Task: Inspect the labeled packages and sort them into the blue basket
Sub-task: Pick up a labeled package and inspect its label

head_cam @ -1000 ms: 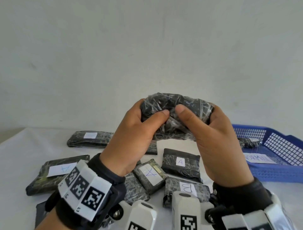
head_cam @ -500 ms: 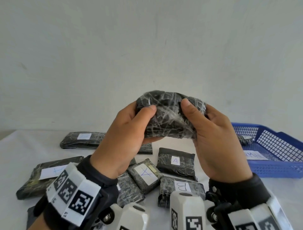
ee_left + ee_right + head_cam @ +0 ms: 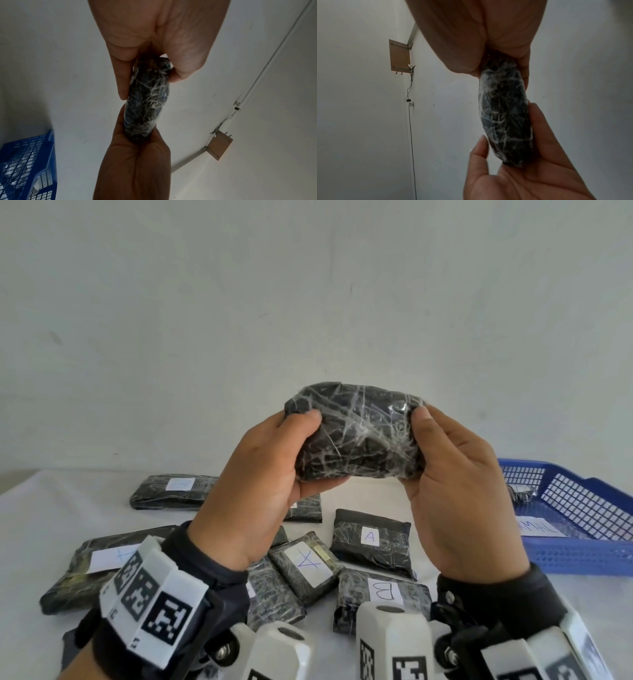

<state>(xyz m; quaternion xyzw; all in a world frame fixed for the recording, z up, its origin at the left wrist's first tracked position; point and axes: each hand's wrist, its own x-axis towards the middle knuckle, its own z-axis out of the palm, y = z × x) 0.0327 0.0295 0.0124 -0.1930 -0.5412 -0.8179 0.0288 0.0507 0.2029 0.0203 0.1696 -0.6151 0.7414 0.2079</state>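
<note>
From the head camera, you hold one black wrapped package [image 3: 356,433] up over the table [image 3: 41,515]. Your left hand [image 3: 260,484] and right hand [image 3: 455,491] each clamp an end, thumbs now apart where a second ago they met at its middle. The face toward you shows no label, so keep turning it. The blue basket [image 3: 582,525] sits to your right with a package already inside; labelled ones lie below.

Left wrist: fingers pinch the package's [image 3: 147,100] end, the other hand opposite.

Right wrist: same grip, package [image 3: 505,115] edge-on, no label visible.
</note>
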